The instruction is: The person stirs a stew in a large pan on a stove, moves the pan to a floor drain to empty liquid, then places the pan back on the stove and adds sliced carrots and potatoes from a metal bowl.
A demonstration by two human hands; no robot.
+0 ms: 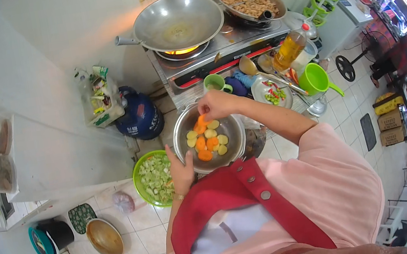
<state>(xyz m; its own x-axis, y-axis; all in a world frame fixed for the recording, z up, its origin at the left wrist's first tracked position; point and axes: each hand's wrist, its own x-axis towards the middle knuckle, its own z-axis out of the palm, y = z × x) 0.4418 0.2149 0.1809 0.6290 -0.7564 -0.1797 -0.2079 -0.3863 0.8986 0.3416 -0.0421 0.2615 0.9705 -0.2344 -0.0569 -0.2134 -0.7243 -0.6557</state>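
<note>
Pinching a carrot slice [201, 122], right hand [217, 104] (green cup [216, 83] beyond) over steel bowl [181, 130].

Left hand [181, 169]: low, close to torso, palm open, fingers straight and together, thumb up, bracelet on wrist. Right arm: bent at elbow, forearm reaching forward-left across body. Right hand [215, 104]: palm down, fingertips bunched in a downward pinch.

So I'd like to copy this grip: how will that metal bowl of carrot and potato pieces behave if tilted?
The metal bowl, steadied by the left hand, looks smooth-walled, so probably slippery. Its loose vegetable pieces would likely slide toward the low side.
</note>
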